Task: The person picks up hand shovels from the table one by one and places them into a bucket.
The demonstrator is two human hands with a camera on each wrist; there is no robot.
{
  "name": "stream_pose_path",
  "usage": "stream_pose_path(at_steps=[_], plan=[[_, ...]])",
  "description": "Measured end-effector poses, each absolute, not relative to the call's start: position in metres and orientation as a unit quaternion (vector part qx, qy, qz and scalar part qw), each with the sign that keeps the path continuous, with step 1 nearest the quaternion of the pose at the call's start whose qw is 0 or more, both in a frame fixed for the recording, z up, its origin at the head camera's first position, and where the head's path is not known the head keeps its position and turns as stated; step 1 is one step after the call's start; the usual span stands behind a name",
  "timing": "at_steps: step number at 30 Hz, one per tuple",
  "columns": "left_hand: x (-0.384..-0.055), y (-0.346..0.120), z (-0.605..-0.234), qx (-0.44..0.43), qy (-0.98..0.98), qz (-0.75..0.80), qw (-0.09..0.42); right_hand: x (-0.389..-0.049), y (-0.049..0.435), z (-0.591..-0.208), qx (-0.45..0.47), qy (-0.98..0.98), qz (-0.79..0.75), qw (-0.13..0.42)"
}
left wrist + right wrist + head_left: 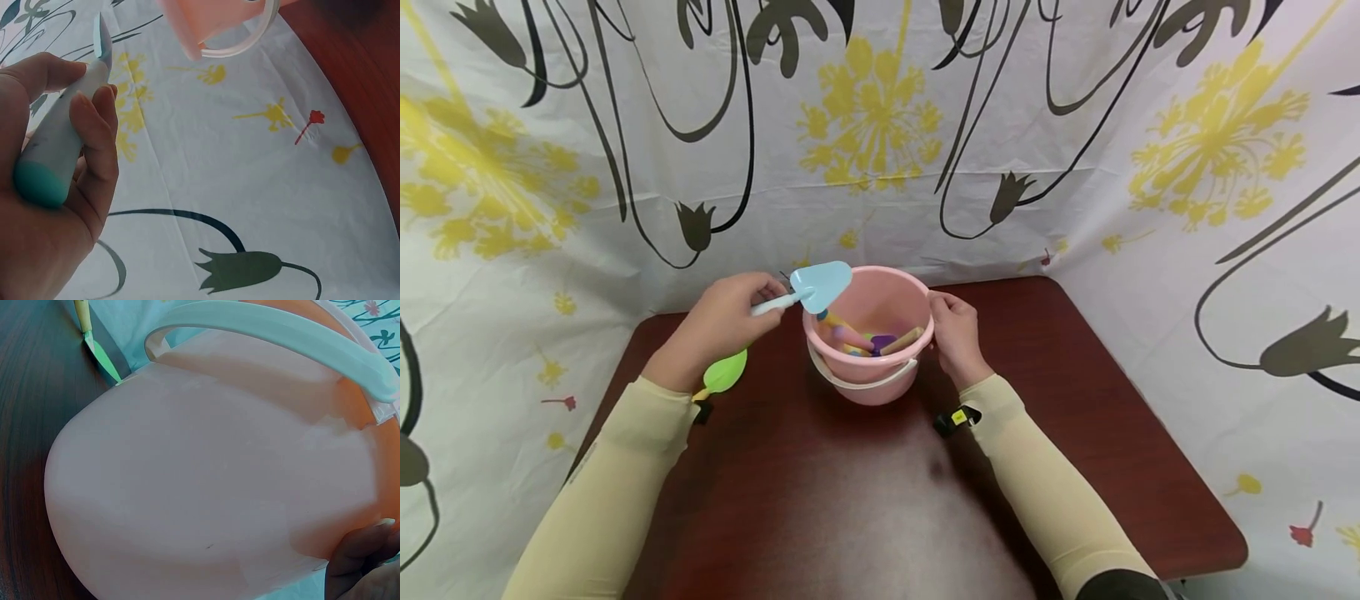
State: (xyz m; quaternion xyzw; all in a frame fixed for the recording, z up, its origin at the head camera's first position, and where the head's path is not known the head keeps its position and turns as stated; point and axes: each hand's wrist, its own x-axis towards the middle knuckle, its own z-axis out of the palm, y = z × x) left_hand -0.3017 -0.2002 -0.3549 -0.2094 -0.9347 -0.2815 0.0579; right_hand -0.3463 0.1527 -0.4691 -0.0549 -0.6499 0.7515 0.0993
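Observation:
My left hand (730,312) grips the white handle of a toy shovel (822,285) with a light blue blade. In the head view the blade overlaps the left rim of a pink bucket (865,392). The left wrist view shows the handle's teal end (41,184) against the palm. My right hand (957,333) pinches the bucket's right rim between thumb and fingers. Inside the bucket lie several toy tools, among them a pink handle (853,337) and a purple piece (882,342). The white bail (269,325) hangs down along the bucket's near side.
A green toy shovel (726,372) with a yellow handle lies on the dark red-brown table (850,508), left of the bucket and partly behind my left forearm. A white patterned cloth (880,208) hangs around the table's back and sides.

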Motion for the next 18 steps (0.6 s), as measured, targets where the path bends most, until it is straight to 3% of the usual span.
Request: stream_pose_path(at_steps=[18], plan=[[-0.348,-0.155,-0.356,-0.304,-0.931,-0.204,-0.001,-0.345,0.152,-0.469,-0.054,-0.656,0.745,0.105]])
